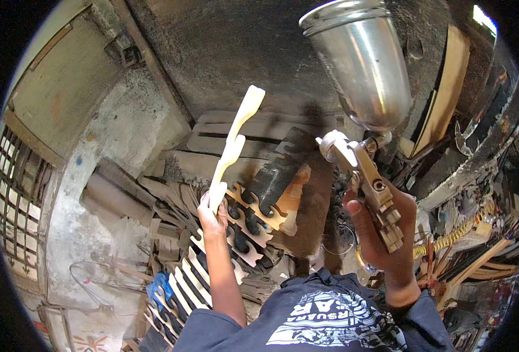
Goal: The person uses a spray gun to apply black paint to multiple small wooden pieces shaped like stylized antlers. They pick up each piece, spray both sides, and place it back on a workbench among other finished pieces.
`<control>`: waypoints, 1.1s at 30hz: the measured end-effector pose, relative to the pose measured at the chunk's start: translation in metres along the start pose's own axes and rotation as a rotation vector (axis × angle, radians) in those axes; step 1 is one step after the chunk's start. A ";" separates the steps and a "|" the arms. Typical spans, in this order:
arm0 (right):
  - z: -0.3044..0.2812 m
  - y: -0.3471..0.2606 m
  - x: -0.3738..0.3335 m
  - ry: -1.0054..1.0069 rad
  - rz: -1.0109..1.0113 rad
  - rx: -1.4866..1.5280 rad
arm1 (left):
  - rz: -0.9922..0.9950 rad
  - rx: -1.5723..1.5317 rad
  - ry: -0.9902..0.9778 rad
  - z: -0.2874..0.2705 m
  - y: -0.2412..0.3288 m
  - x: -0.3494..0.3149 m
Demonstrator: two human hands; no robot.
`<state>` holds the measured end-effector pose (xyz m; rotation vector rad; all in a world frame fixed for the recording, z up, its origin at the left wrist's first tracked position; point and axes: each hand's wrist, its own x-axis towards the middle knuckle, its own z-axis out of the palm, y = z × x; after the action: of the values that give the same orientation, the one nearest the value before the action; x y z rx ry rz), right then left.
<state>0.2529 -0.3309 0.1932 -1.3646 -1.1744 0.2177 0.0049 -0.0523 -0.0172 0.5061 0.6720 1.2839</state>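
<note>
My left hand [214, 218] is closed round the lower end of a pale, wavy-edged wooden piece [231, 151], which tilts up and to the right. In my right hand [382, 234] is a metal spray gun [374, 185], its grip wrapped by my fingers. A large shiny metal cup [368, 67] sits on top of the gun. The gun's nozzle [328, 144] points left, toward the wooden piece but apart from it. Below my left hand lie several similar cut wooden pieces [249, 226], some pale and some dark.
A row of pale slats [192, 281] lies beside my left forearm, with a blue plastic bag [158, 286] near it. Dark boards [277, 170] stand ahead. At the right are a coiled yellow hose [447, 242], stacked wood strips [476, 264] and a leaning plank [444, 88]. A barred window [16, 199] is far left.
</note>
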 end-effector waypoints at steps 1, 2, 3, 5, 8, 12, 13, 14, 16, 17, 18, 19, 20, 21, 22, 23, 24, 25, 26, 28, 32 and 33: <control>0.001 -0.001 0.000 0.020 -0.009 -0.011 | -0.008 -0.006 -0.031 0.002 -0.001 0.001; 0.004 -0.002 0.000 0.040 -0.018 -0.019 | -0.007 -0.013 -0.047 0.004 -0.001 0.001; 0.007 -0.003 -0.001 0.067 -0.009 -0.035 | -0.016 -0.006 0.011 0.006 -0.001 0.003; 0.008 -0.006 -0.005 -0.012 0.040 -0.043 | 0.006 0.003 -0.013 0.010 -0.003 0.003; 0.010 -0.009 -0.011 -0.110 0.074 -0.072 | -0.011 0.021 -0.022 0.015 -0.004 0.003; 0.014 -0.008 -0.011 -0.122 0.107 -0.039 | 0.016 0.018 0.009 0.022 -0.007 -0.003; 0.015 -0.007 -0.009 -0.076 0.125 0.027 | 0.027 0.037 0.042 0.022 -0.008 -0.005; 0.016 -0.005 -0.006 -0.021 0.135 0.076 | 0.048 0.031 0.031 0.021 -0.008 -0.006; 0.012 -0.002 0.002 0.037 0.135 0.102 | 0.019 0.038 0.039 0.017 -0.007 -0.007; 0.010 0.000 0.005 0.061 0.098 0.067 | 0.011 0.028 0.034 0.014 -0.007 -0.008; 0.007 0.001 0.008 0.075 0.092 0.039 | -0.009 0.030 0.008 0.010 -0.007 -0.010; 0.007 0.002 0.009 0.096 0.116 0.009 | -0.026 0.033 -0.005 0.007 -0.006 -0.011; 0.005 0.001 0.009 0.078 0.134 0.027 | -0.044 0.042 0.014 0.004 -0.006 -0.011; 0.006 0.002 0.008 0.049 0.130 0.018 | -0.040 0.033 -0.013 0.002 -0.006 -0.011; 0.006 0.001 0.006 0.047 0.140 0.032 | -0.036 0.031 -0.009 -0.001 -0.007 -0.011; 0.008 0.001 0.004 0.036 0.169 0.047 | -0.036 0.026 -0.006 -0.002 -0.008 -0.010; 0.011 0.000 0.001 0.006 0.163 0.067 | -0.036 0.021 -0.004 -0.003 -0.009 -0.010; 0.013 -0.001 -0.002 -0.033 0.178 0.089 | -0.039 0.017 -0.004 -0.002 -0.010 -0.008; 0.015 -0.001 -0.004 -0.096 0.264 0.092 | -0.027 0.010 -0.008 -0.002 -0.010 -0.006; 0.016 -0.002 -0.007 -0.158 0.123 0.022 | -0.028 -0.014 0.025 0.002 -0.015 -0.002; 0.026 -0.002 -0.012 -0.127 0.124 0.078 | -0.028 -0.073 -0.018 0.015 -0.023 0.007; 0.030 -0.003 -0.014 -0.110 0.157 0.103 | -0.047 -0.081 0.048 0.020 -0.026 0.009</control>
<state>0.2231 -0.3229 0.1814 -1.3681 -1.1307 0.4644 0.0382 -0.0488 -0.0226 0.3921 0.6659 1.2768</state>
